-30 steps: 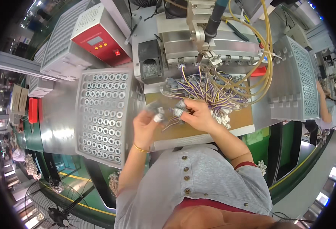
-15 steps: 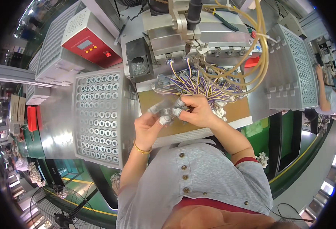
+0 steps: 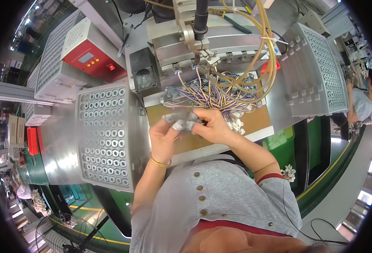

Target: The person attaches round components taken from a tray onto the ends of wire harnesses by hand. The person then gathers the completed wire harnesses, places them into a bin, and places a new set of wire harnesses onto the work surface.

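My left hand [image 3: 164, 137] and my right hand [image 3: 213, 124] meet in front of me, above a brown work board [image 3: 156, 114]. Pale grey finger covers sit on their thumbs and fingertips. Both hands are closed in a pinch around something small and greyish, mostly hidden by the covered fingertips and blurred. Just beyond them lies a tangled bundle of yellow and purple wires [image 3: 213, 95]. White connectors [image 3: 236, 123] hang at its near right end, beside my right hand.
A grey tray [image 3: 105, 135] of ring-shaped parts stands at left, with a red-fronted control box [image 3: 91, 59] behind it. A metal machine fixture [image 3: 173, 46] with looping tan tubes [image 3: 264, 63] rises ahead. Another tray stack [image 3: 316, 71] stands at right, near a co-worker [image 3: 363, 101].
My fingertips have drawn closer together around the small thing. The whole view has shifted slightly, so the machine and right tray stack appear further left.
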Action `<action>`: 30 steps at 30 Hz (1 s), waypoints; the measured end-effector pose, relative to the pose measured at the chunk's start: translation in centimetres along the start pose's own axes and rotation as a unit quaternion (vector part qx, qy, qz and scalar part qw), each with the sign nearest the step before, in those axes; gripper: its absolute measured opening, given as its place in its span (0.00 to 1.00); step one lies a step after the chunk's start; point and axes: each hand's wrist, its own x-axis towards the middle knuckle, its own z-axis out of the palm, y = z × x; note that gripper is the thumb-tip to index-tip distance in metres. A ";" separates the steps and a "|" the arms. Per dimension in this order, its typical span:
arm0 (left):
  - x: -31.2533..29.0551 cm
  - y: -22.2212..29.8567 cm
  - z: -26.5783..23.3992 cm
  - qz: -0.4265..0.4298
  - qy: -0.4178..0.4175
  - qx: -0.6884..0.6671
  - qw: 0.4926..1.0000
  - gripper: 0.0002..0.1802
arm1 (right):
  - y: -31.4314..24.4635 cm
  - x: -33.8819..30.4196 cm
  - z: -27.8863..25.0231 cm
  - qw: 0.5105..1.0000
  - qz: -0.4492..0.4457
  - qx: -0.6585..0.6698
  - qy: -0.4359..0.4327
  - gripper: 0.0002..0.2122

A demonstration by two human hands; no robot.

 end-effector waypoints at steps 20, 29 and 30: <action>2.9 -6.5 1.1 0.089 -0.093 0.259 0.957 0.19 | 5.9 3.8 -10.3 0.880 -0.001 0.188 0.436 0.05; 2.0 -8.0 -0.7 0.334 -0.078 0.535 0.772 0.06 | 5.1 5.3 -9.0 0.871 -0.047 0.263 0.412 0.06; 1.9 -7.7 -0.9 0.336 -0.082 0.533 0.772 0.06 | 5.0 5.2 -9.1 0.874 -0.011 0.236 0.425 0.05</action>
